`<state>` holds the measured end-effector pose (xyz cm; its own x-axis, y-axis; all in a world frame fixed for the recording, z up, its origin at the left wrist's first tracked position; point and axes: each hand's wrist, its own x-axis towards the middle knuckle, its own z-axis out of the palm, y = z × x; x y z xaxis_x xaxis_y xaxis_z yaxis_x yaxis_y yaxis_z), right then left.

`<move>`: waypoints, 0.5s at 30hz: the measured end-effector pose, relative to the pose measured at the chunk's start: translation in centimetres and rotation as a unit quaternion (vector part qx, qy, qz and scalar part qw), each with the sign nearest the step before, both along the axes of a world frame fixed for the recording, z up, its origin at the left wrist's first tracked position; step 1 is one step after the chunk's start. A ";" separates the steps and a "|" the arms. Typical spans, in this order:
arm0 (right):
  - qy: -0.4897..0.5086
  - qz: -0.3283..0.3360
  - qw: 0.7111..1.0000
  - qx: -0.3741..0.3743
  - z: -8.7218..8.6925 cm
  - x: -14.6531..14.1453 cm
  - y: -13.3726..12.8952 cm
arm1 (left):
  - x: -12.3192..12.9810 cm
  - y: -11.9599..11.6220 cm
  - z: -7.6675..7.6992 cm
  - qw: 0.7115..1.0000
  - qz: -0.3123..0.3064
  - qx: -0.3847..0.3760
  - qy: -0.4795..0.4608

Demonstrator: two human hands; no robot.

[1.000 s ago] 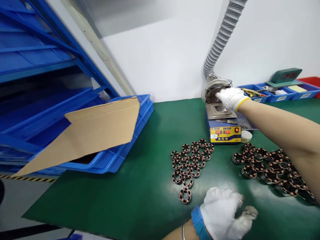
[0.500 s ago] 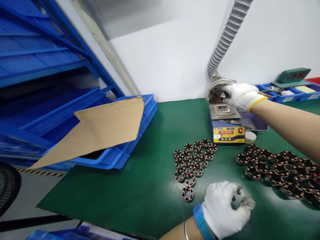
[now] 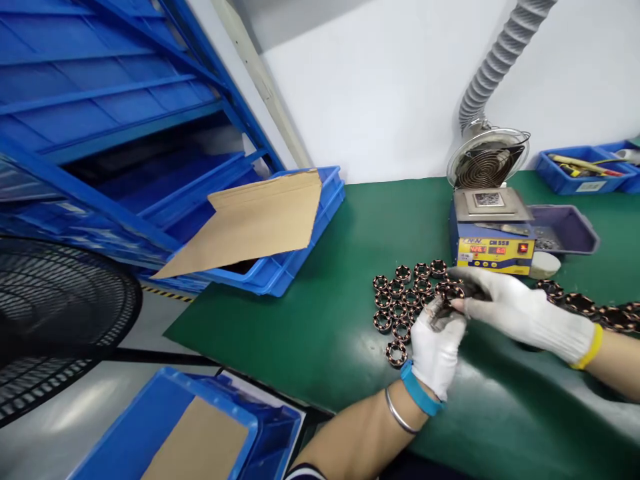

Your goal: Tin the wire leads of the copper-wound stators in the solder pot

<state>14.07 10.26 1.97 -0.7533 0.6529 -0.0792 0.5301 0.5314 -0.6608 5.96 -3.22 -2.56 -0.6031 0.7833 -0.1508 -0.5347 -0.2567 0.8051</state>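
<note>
My left hand, white-gloved with a blue wristband, is closed on a copper-wound ring held up above the green table. On the ring's right side, the thumb and fingers of my right hand, in a white glove with a yellow cuff, grip it too. Several similar rings stand in a cluster just left of my hands, one at its near end. More rings lie to the right, partly behind my right forearm. Behind my hands is a blue and yellow heating unit with a metal top plate.
A round fan guard on a grey hose stands behind the heater, a purple tray beside it. Cardboard lies over blue crates at left. A black fan and another blue crate are at lower left.
My right hand has come from the heater down to my left hand, which has moved up and closed. Both now hold a ring. The view has shifted, showing more of the fan and lower crate.
</note>
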 end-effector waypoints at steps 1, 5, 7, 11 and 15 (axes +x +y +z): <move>-0.005 0.011 1.000 -0.027 0.1 0.4 -0.5 | -0.1 -0.1 -0.1 1.000 0.004 0.010 0.000; 0.006 0.060 0.977 -0.204 1.6 2.0 -1.0 | -0.2 -0.5 -1.1 1.000 -0.007 -0.008 -0.007; 0.021 0.051 0.952 -0.301 2.4 2.4 -1.0 | -0.1 -0.6 -1.6 0.999 -0.025 -0.023 -0.024; 0.026 -0.030 0.922 -0.384 2.5 2.0 -1.5 | 0.2 -0.8 -1.6 0.998 -0.062 -0.026 -0.019; 0.025 -0.065 0.921 -0.382 2.1 1.4 -0.3 | 0.2 -1.0 -0.6 0.996 -0.072 -0.056 0.011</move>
<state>15.47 10.01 4.08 -0.6882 0.5054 -0.5206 0.5147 -0.1656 -0.8412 6.16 -4.25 -3.14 -0.4900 0.8408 -0.2301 -0.5410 -0.0863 0.8366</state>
